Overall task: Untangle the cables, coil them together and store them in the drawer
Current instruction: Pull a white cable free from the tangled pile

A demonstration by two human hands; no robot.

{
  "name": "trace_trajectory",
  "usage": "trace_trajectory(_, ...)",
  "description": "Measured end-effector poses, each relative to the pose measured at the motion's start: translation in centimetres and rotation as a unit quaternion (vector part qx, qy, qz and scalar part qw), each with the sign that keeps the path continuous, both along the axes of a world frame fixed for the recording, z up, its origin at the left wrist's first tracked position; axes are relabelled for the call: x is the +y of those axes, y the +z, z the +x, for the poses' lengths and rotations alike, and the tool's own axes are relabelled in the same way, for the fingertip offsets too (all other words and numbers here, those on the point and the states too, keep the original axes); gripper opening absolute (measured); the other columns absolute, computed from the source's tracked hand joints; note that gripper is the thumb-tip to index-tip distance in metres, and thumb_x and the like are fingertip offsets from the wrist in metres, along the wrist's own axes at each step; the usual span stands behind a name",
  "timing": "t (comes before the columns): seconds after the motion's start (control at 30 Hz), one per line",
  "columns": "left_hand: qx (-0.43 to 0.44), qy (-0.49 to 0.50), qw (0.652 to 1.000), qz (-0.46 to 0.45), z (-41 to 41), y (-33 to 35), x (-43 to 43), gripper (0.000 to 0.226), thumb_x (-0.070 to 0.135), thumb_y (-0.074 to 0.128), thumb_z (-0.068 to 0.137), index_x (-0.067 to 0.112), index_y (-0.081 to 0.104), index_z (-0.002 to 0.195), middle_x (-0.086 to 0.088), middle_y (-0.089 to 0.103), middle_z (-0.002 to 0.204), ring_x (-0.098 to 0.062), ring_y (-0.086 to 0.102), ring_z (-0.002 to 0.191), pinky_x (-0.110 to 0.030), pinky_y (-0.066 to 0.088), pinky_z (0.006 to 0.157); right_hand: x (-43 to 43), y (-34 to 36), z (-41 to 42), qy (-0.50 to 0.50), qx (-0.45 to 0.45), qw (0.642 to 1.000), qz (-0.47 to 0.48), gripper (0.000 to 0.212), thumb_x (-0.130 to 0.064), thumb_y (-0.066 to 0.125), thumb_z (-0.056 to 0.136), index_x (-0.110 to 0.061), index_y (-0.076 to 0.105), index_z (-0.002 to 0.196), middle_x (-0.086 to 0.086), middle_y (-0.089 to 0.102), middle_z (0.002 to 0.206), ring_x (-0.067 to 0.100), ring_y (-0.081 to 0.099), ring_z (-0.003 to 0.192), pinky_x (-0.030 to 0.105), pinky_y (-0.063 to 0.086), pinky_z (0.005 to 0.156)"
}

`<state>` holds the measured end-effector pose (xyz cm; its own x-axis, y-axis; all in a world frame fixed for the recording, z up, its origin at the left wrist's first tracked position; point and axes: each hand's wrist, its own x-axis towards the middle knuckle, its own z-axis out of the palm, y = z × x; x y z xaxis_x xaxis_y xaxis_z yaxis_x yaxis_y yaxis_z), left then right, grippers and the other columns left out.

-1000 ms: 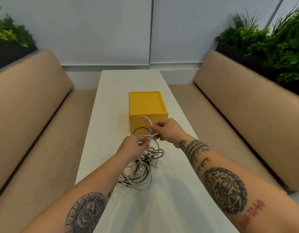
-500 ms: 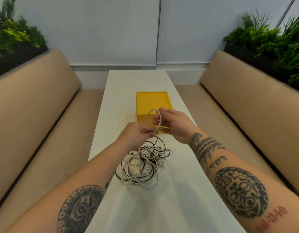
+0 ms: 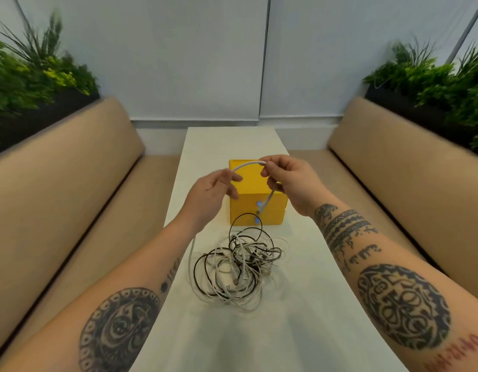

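A tangle of white and black cables (image 3: 238, 267) lies on the white table (image 3: 299, 304). Behind it stands a yellow drawer box (image 3: 252, 183), closed. A white cable (image 3: 248, 164) arches in the air over the box. My left hand (image 3: 208, 197) pinches one side of that arch and my right hand (image 3: 289, 178) pinches the other. Below the right hand the cable's end hangs down with a blue-tipped plug (image 3: 260, 206) in front of the box. From the left hand the cable runs down into the tangle.
Tan padded benches (image 3: 71, 210) run along both sides of the narrow table. Planters with green plants (image 3: 434, 81) sit behind each backrest. A pale wall closes off the far end.
Both hands have risen from the tangle and moved apart, drawing the white cable up into an arch above the yellow box. The plug end now dangles free.
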<state>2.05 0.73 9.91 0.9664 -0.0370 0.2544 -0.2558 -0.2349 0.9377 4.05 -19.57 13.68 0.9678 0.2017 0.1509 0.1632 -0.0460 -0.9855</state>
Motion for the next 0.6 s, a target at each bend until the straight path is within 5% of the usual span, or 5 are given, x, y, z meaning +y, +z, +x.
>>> trace_trajectory(0.23, 0.069, -0.042, 0.987, 0.141, -0.5, -0.1, 1.2, 0.028, 0.029, 0.048, 0.103, 0.025, 0.072, 0.09, 0.011, 0.046, 0.057, -0.007, 0.041, 0.052, -0.026, 0.038, 0.056, -5.1, -2.5, -0.1, -0.141, -0.022, 0.988, -0.062, 0.026, -0.006, 0.055, 0.099, -0.024, 0.071, 0.09, 0.001, 0.066, 0.077, 0.003, 0.055, 0.06, 0.021, 0.043, 0.064)
trace_trajectory(0.33, 0.043, -0.026, 0.977, 0.208, -0.5, 0.4, 0.8, 0.026, 0.032, 0.051, 0.101, 0.03, 0.074, 0.089, 0.006, 0.045, 0.06, -0.005, 0.036, 0.048, -0.026, 0.031, 0.052, -7.2, -4.3, -0.8, -0.117, 0.019, 0.974, -0.193, 0.025, -0.011, 0.054, 0.099, -0.028, 0.072, 0.093, 0.0, 0.068, 0.09, 0.029, 0.05, 0.065, 0.036, 0.045, 0.061)
trace_trajectory(0.4, 0.031, -0.031, 0.971, 0.236, -0.3, 0.9, -0.2, 0.026, 0.032, 0.051, 0.101, 0.029, 0.074, 0.092, 0.006, 0.043, 0.057, -0.005, 0.034, 0.042, -0.027, 0.029, 0.05, -7.3, -5.0, -1.3, -0.092, 0.045, 0.968, -0.228, 0.023, -0.017, 0.052, 0.101, -0.024, 0.072, 0.107, -0.003, 0.07, 0.104, 0.045, 0.056, 0.088, 0.049, 0.052, 0.083)
trace_trajectory(0.5, 0.015, -0.055, 0.961, 0.269, -0.2, 1.6, -2.0, 0.026, 0.031, 0.05, 0.101, 0.028, 0.074, 0.091, 0.005, 0.045, 0.057, -0.008, 0.037, 0.047, -0.028, 0.03, 0.051, -5.4, -4.1, -2.1, -0.06, 0.017, 0.968, -0.245, 0.025, -0.048, 0.049, 0.099, -0.04, 0.068, 0.113, -0.013, 0.066, 0.125, 0.017, 0.058, 0.12, 0.047, 0.041, 0.11)
trace_trajectory(0.6, -0.005, -0.06, 0.958, 0.28, 0.1, 1.9, -3.6, 0.026, 0.032, 0.052, 0.099, 0.03, 0.072, 0.084, 0.007, 0.055, 0.064, -0.011, 0.046, 0.057, -0.028, 0.035, 0.054, -2.8, -2.7, -2.2, -0.018, -0.022, 0.947, -0.321, 0.038, -0.075, 0.039, 0.087, -0.052, 0.066, 0.099, -0.021, 0.07, 0.112, 0.002, 0.061, 0.107, 0.038, 0.047, 0.096)
